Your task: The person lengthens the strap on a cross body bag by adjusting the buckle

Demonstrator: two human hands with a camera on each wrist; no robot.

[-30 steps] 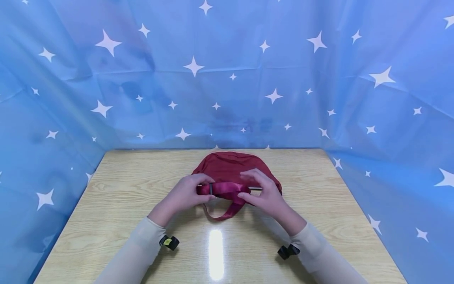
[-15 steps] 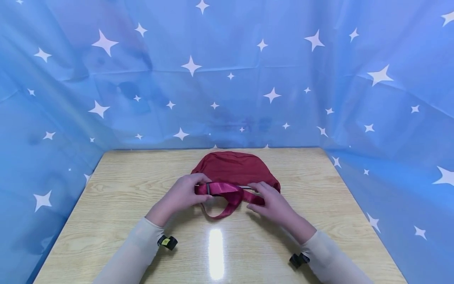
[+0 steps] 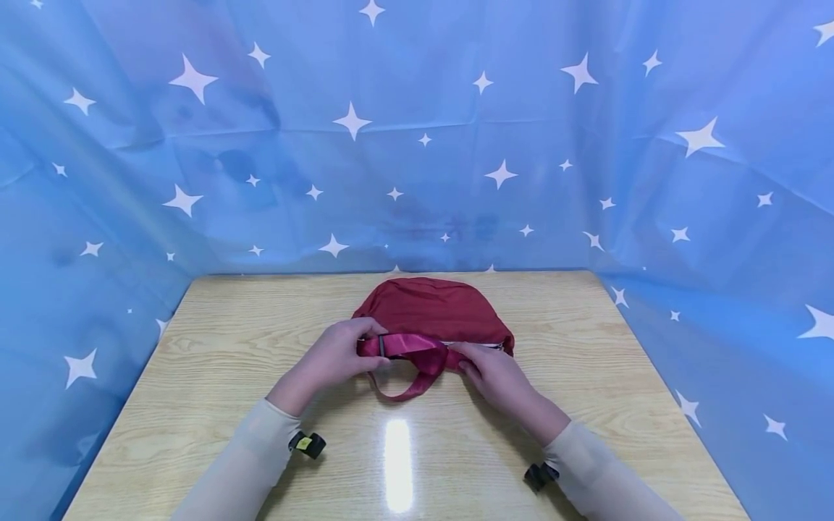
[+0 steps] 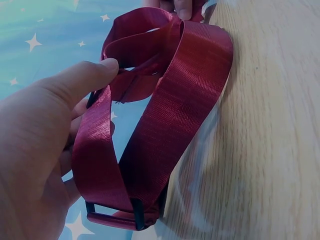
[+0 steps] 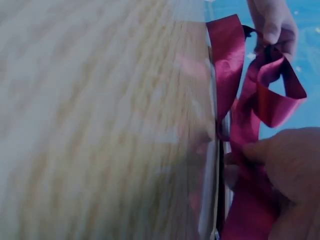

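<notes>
A dark red waist bag (image 3: 430,311) lies on the table with its zipper (image 3: 489,346) on the near side. Its shiny red strap (image 4: 180,100) is looped and twisted in front of it. My left hand (image 3: 339,354) pinches the strap beside a black slider (image 3: 382,346), thumb on the near face. A further black slider (image 4: 137,215) hangs lower on the loop in the left wrist view. With thumb and fingers, my right hand (image 3: 498,376) holds the strap right of the twist, close to the zipper. In the right wrist view that hand partly covers the strap (image 5: 250,205).
The bag is near the back of a wood-grain table (image 3: 247,311). A blue curtain (image 3: 417,145) with white stars hangs behind and on both sides. A bright light reflection lies on the tabletop in front of the hands.
My right hand slid right along the strap, drawing a length out to the right, then came back left to grip it nearer the twist. The left hand and bag stayed nearly still.
</notes>
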